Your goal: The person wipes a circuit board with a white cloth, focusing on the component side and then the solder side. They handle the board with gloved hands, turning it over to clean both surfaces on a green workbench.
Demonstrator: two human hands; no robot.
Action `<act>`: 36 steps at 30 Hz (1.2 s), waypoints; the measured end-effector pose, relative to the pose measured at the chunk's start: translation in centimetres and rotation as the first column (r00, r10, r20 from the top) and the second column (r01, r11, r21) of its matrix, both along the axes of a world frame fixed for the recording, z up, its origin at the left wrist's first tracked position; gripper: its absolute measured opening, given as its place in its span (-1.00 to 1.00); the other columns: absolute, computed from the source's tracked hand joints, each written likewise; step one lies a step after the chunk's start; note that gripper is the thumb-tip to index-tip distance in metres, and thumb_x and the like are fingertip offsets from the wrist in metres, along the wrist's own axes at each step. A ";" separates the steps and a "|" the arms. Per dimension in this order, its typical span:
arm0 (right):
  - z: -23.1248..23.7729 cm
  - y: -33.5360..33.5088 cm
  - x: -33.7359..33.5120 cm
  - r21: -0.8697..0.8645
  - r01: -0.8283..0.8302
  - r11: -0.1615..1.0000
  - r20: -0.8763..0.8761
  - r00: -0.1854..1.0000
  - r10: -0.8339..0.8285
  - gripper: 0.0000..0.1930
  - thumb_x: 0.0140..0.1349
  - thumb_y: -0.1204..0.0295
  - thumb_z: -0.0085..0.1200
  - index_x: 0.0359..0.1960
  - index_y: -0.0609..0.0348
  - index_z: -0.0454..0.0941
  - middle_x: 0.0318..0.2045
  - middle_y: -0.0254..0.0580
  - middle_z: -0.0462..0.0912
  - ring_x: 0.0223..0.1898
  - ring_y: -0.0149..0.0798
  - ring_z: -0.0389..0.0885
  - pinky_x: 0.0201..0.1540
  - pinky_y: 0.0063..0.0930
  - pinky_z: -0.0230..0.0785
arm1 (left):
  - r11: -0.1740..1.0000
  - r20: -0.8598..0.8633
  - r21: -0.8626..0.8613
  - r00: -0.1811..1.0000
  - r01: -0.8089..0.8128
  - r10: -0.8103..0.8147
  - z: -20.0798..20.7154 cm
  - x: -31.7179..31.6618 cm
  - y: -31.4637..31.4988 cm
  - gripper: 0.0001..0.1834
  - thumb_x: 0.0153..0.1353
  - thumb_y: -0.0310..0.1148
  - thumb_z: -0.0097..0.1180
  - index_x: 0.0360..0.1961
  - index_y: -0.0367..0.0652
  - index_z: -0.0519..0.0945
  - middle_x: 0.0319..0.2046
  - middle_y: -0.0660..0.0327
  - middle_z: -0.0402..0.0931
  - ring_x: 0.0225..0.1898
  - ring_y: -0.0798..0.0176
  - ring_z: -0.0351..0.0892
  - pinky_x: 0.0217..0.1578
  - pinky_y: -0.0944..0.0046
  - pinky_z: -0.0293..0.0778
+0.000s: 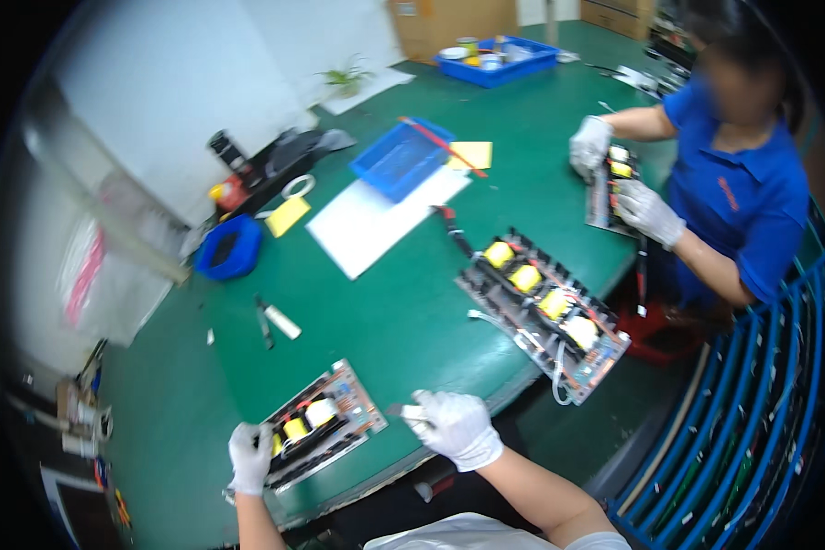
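A green-topped table (385,321) fills most of the view. At its right side a co-worker (742,220) in a blue shirt handles a similar board with gloved hands. A larger circuit board (543,307) with a row of yellow-wrapped transformers lies mid-table, beyond the right hand. The nearer circuit board (356,411) lies at the front edge, between the wearer's white-gloved hands. The right hand (454,429) is just off its right end, fingers curled; a small dark piece (394,410) at the fingertips is too blurred to name, and whether it is gripped cannot be told. The left hand (250,456) is at the board's left end, fingers bent, its grip unclear. Red lettering (728,193) on the shirt is too blurred to read.
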State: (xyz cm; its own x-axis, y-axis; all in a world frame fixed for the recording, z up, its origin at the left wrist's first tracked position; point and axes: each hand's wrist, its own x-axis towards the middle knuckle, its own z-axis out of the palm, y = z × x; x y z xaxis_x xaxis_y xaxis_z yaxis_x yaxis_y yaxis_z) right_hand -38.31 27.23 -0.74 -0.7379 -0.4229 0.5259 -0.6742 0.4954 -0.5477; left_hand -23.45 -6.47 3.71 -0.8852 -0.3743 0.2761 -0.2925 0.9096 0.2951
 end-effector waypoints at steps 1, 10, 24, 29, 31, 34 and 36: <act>0.0 0.0 0.1 0.001 0.008 1.000 -0.007 1.000 -0.008 -0.71 0.15 0.14 0.12 -0.33 0.11 0.54 -0.70 -0.25 0.48 -0.67 -0.22 0.52 -0.60 -0.34 0.37 | 1.000 -0.013 0.009 1.000 0.009 -0.009 0.1 -0.1 0.1 -0.75 0.13 -0.32 0.14 -0.61 -0.25 0.56 -0.62 0.00 0.46 -0.51 -0.07 0.46 -0.44 0.03 0.34; -0.1 -0.8 0.4 -0.049 -0.021 0.999 0.014 1.000 0.021 -0.71 0.06 0.25 0.24 -0.30 0.20 0.57 -0.48 -0.07 0.62 -0.47 -0.03 0.61 -0.42 -0.28 0.47 | 0.994 -0.274 -0.108 0.960 0.022 -0.052 -0.5 0.8 0.1 -0.87 0.14 -0.39 0.13 -0.47 -0.22 0.57 -0.49 0.04 0.55 -0.43 -0.04 0.51 -0.37 0.09 0.41; -1.5 -1.9 -0.1 0.150 0.093 0.984 0.066 0.992 -0.104 -0.61 0.07 0.27 0.24 -0.11 0.18 0.51 -0.35 -0.04 0.63 -0.35 0.01 0.63 -0.30 -0.25 0.47 | 0.999 -0.430 -0.045 0.903 -0.006 -0.013 -2.7 8.7 6.5 -0.54 -0.13 -0.62 0.00 -0.09 -0.23 0.56 -0.09 0.01 0.52 0.00 -0.03 0.48 0.06 0.05 0.37; -2.6 -1.8 0.4 0.188 0.133 0.973 -0.053 0.991 -0.125 -0.74 0.07 0.42 0.19 -0.19 0.21 0.53 -0.33 -0.06 0.64 -0.34 0.00 0.64 -0.27 -0.27 0.49 | 0.892 -0.394 0.308 0.810 -0.330 0.435 -6.0 13.5 2.7 -0.75 0.15 -0.54 -0.07 -0.17 -0.31 0.58 -0.19 0.03 0.53 -0.19 0.08 0.50 -0.10 0.18 0.41; -2.8 -1.9 0.7 0.184 0.139 0.973 0.036 0.988 -0.148 -0.78 0.10 0.47 0.17 -0.21 0.23 0.55 -0.35 -0.08 0.65 -0.35 -0.02 0.65 -0.27 -0.30 0.49 | 0.853 -0.342 0.404 0.810 -0.331 0.477 -6.2 14.4 2.3 -0.78 0.20 -0.50 -0.09 -0.23 -0.32 0.58 -0.26 0.06 0.54 -0.28 0.13 0.48 -0.18 0.21 0.40; -2.1 -2.6 1.1 0.162 0.150 0.975 0.128 0.977 -0.171 -0.84 0.19 0.46 0.12 -0.25 0.28 0.56 -0.40 -0.08 0.66 -0.40 -0.16 0.66 -0.29 -0.39 0.48 | 0.839 -0.377 0.425 0.777 -0.339 0.505 -5.8 12.8 2.5 -0.78 0.25 -0.43 -0.07 -0.36 -0.34 0.58 -0.39 0.09 0.55 -0.38 0.19 0.44 -0.27 0.24 0.36; -2.4 -2.6 1.1 0.184 0.203 0.962 0.107 0.968 -0.225 -0.83 0.24 0.43 0.11 -0.27 0.32 0.56 -0.43 -0.07 0.65 -0.43 -0.25 0.63 -0.32 -0.43 0.46 | 0.831 -0.382 0.448 0.770 -0.329 0.511 -5.6 12.8 2.2 -0.69 0.30 -0.38 -0.12 -0.44 -0.35 0.59 -0.46 0.09 0.54 -0.43 0.21 0.43 -0.29 0.24 0.35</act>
State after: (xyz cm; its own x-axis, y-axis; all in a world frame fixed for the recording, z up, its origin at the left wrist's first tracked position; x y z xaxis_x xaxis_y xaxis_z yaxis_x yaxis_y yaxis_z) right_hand -37.22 24.64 -3.17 -0.8766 -0.3227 0.3571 -0.4731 0.7141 -0.5160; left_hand -10.61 -4.23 -1.89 -0.4078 -0.8240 0.3933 -0.3634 0.5417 0.7580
